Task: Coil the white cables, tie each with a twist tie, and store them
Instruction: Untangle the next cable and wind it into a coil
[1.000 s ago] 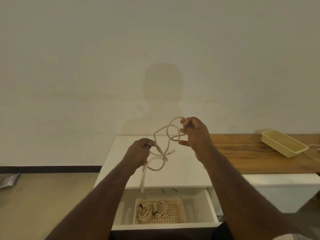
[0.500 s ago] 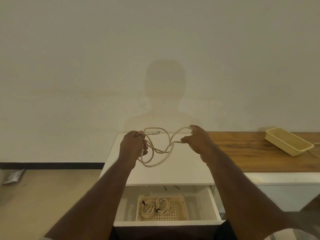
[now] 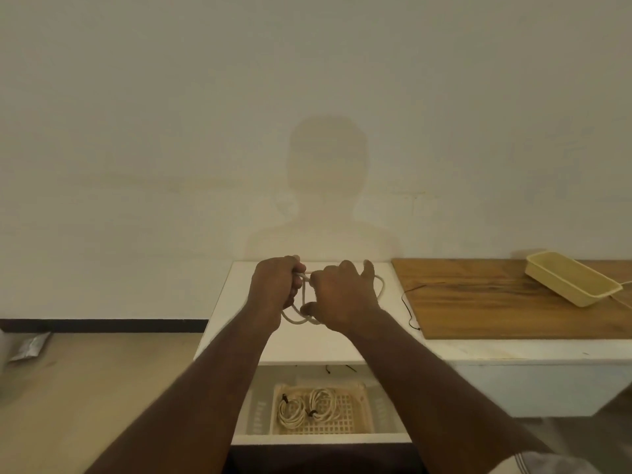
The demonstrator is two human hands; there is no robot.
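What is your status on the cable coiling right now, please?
Left hand and right hand both gripping the white cable, loops half gathered above the white cabinet. Two tied coils in the drawer basket. Nothing blocking.

Left hand [image 3: 275,290] and right hand [image 3: 342,299] grip white cable [image 3: 297,319] loops above white cabinet [image 3: 239,323].

Plain room, prob. home or small workspace w/ bare wall [image 3: 136,131]. White cabinet [image 3: 297,343] w/ open drawer [image 3: 318,438], wood-topped counter [image 3: 496,302]. Tan floor [image 3: 85,388], dark baseboard [image 3: 102,325].
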